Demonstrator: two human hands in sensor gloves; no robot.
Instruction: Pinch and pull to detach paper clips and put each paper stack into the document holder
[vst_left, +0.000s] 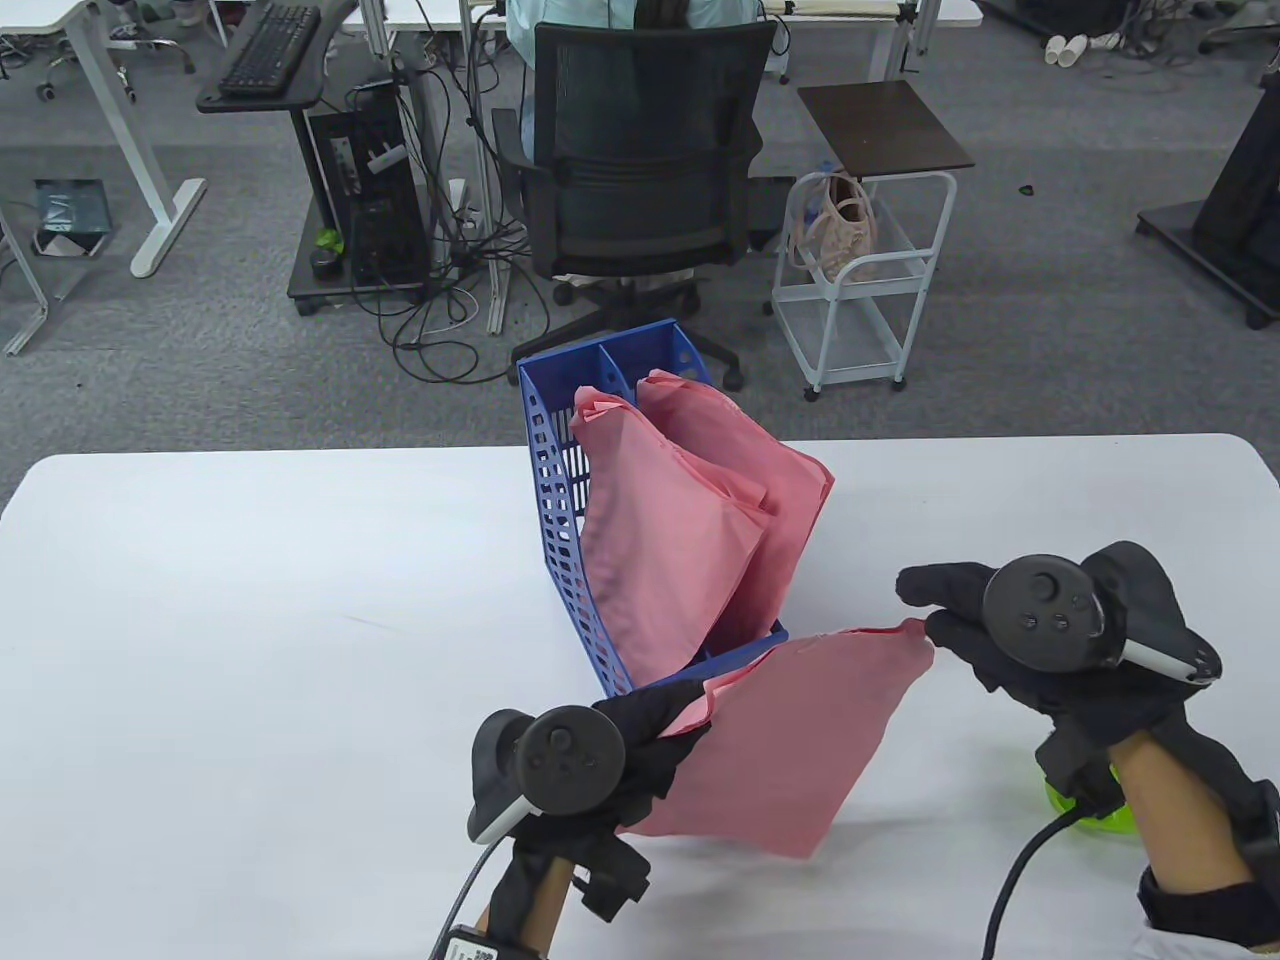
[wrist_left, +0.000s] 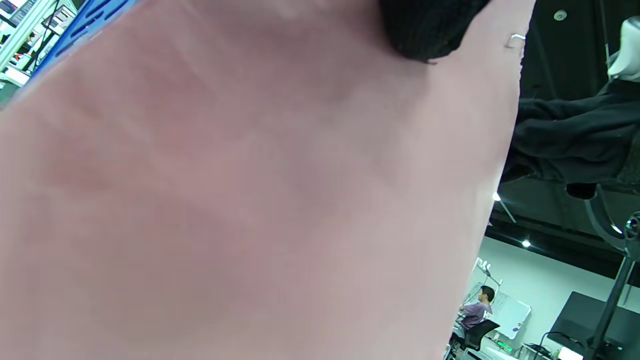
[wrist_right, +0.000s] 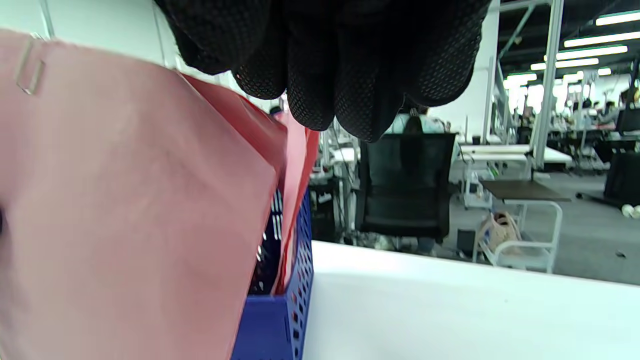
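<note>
The left hand pinches the pink paper stack in front of the blue document holder. The right hand pinches its far corner. A paper clip sits there.

Paper stack in hand — salmon pink, plain, no print. Paper clip on its corner is silver. Papers in the holder are the same pink. Document holder is royal blue with a grid of slot cutouts in its wall. Both gloves black, fine mesh weave — left hand, right hand. Trackers dark grey with white tips. Table plain white. Green object under the right wrist is bright lime. Carpet grey, speckled.
</note>
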